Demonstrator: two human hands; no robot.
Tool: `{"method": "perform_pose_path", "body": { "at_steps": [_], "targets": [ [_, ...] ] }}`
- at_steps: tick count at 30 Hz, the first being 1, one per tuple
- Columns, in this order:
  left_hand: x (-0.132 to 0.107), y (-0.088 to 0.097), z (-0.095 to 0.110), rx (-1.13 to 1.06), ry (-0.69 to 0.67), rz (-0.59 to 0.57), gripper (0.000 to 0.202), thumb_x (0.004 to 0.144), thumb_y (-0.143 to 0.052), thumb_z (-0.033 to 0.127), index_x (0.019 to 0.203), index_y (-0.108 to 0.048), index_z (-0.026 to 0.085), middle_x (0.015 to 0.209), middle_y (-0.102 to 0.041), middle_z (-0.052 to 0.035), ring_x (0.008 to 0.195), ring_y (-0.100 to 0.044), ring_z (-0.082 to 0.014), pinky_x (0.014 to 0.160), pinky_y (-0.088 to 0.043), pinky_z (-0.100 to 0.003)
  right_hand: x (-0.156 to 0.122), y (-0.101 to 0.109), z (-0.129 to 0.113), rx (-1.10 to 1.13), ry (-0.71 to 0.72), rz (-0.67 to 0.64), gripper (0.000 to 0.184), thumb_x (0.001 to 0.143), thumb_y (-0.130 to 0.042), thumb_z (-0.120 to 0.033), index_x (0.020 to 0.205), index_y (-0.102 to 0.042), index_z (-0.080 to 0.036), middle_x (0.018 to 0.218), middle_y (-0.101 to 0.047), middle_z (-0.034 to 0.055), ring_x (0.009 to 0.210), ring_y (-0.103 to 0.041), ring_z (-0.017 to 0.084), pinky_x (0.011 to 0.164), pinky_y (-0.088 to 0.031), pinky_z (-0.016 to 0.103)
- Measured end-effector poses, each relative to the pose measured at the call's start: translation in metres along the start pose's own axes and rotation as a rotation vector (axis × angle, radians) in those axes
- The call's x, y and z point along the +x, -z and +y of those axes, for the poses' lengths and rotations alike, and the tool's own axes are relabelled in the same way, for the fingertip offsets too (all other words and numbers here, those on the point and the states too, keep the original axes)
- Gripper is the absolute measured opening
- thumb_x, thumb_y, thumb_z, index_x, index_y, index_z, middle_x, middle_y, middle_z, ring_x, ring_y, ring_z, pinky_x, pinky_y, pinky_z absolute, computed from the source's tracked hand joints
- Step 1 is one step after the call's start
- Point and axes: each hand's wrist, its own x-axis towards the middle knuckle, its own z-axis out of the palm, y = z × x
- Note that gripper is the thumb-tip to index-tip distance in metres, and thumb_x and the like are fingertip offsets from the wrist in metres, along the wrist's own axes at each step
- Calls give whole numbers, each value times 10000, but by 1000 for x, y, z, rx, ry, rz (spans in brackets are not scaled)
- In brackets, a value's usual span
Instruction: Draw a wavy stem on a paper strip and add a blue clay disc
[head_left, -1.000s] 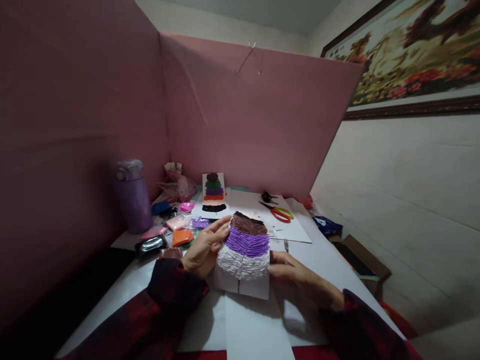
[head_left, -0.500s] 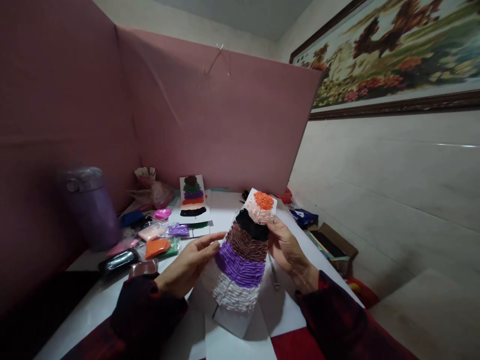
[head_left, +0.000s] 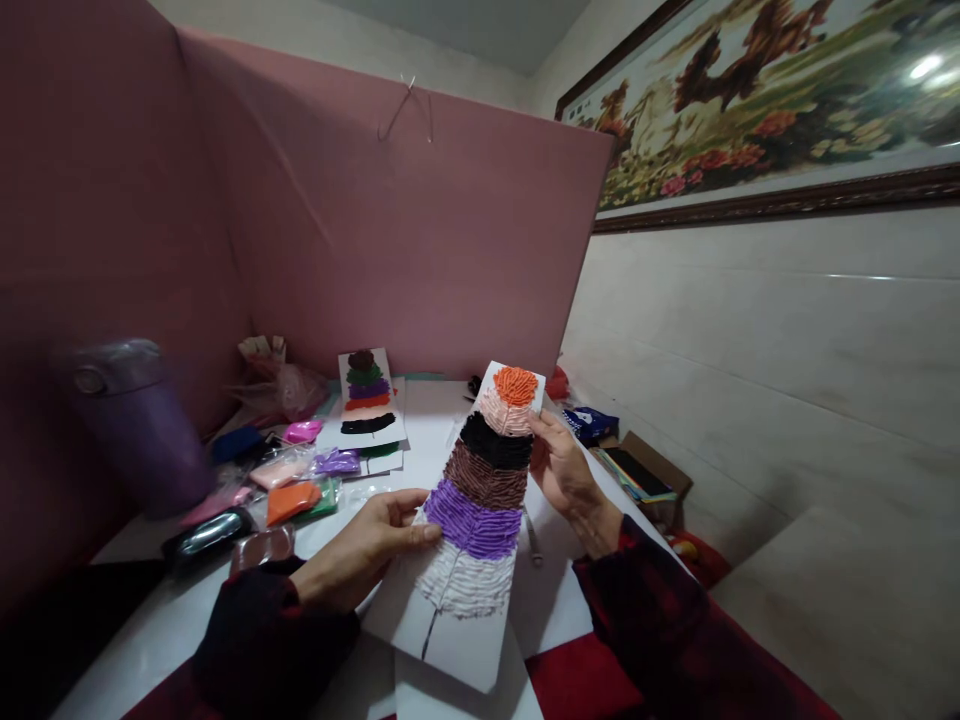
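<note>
Between my two hands a white card (head_left: 465,650) is held up at a tilt above the table. Ridged clay-like bands cover it in the shape of a feather or tree: orange on top, then pale pink, black, brown, purple and white, with a dark stem line below. My left hand (head_left: 375,540) grips the card's left edge, its thumb lying on the purple band. On the upper right edge, near the black band, my right hand (head_left: 562,465) pinches the card; its fingers are partly hidden behind it. A thin tool (head_left: 533,540) lies on the table behind the card.
Several clay packets (head_left: 292,500) lie at the left, beside a purple bottle (head_left: 142,430). A similar banded card (head_left: 367,400) rests farther back, before a pink partition (head_left: 390,240). At the right are a blue packet (head_left: 592,425) and an open box (head_left: 645,470).
The view has shifted slightly to the right. My left hand has moved lower on the card, its thumb now over the purple band, and more of the card's bottom shows.
</note>
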Motion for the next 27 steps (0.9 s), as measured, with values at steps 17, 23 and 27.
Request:
{"method": "perform_pose_path", "body": {
  "at_steps": [17,23,27],
  "targets": [
    [5,3,-11,52,96,55,348,656,-801,227,977,-718,121,866,-748,-111,747,-695,-221,715,-515,-320,-6,3,-1,-62,-155,-36,282,779,-705,-376,1006,-679,-211,1056,-723,49,975,-656,210,886,-499,353],
    [5,2,-10,72,101,60,335,654,-796,234,966,-723,133,857,-748,-108,730,-690,-222,695,-520,-318,-8,6,0,-213,-224,-66,299,805,-680,-416,1014,-682,-202,1076,-720,77,1007,-654,235,892,-501,395],
    [5,4,-12,94,98,59,311,671,-776,219,967,-727,136,845,-749,-100,699,-682,-201,669,-517,-295,-9,9,1,-247,-221,-87,297,791,-695,-390,1009,-690,-189,1087,-718,83,1023,-646,236,920,-483,406]
  ]
}}
